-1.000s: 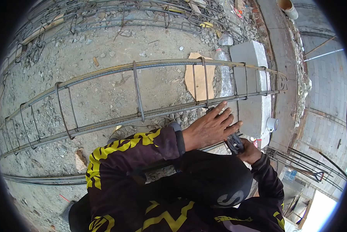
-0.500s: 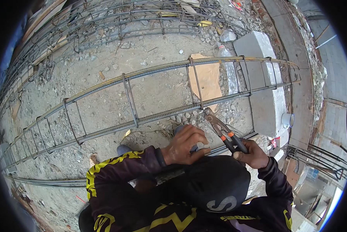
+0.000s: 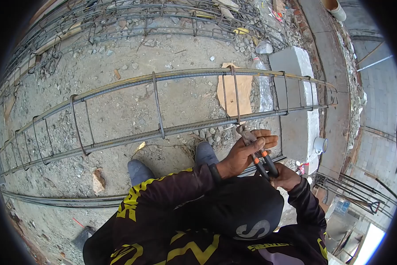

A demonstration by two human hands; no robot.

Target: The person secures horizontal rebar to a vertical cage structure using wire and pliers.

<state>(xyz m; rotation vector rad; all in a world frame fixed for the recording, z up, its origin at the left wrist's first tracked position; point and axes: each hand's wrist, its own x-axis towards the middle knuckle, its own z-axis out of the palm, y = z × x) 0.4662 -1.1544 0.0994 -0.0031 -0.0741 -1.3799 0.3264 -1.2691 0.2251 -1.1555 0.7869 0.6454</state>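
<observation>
My right hand (image 3: 287, 177) is closed around the black-and-orange handles of a pair of end-cutting pincers (image 3: 270, 164). My left hand (image 3: 237, 159) lies at the upper part of the tool, its thumb across the front and its fingers reaching out behind to the right. The pincers' rusty jaws sit just below the lower bars of a long rebar cage (image 3: 198, 126), close to where a stirrup (image 3: 237, 95) meets them. Whether the jaws grip a wire there is too small to tell.
Brown paper (image 3: 242, 98) and a clear plastic bottle (image 3: 265, 95) lie behind the cage. A concrete block (image 3: 295, 128) supports its right end. More rebar cages (image 3: 145, 24) lie at the back. Loose bars (image 3: 61, 202) run along the ground near my boots (image 3: 141, 171).
My left hand has moved right, from beside the tool onto its upper part. My right hand keeps its grip on the handles. The whole view has shifted slightly.
</observation>
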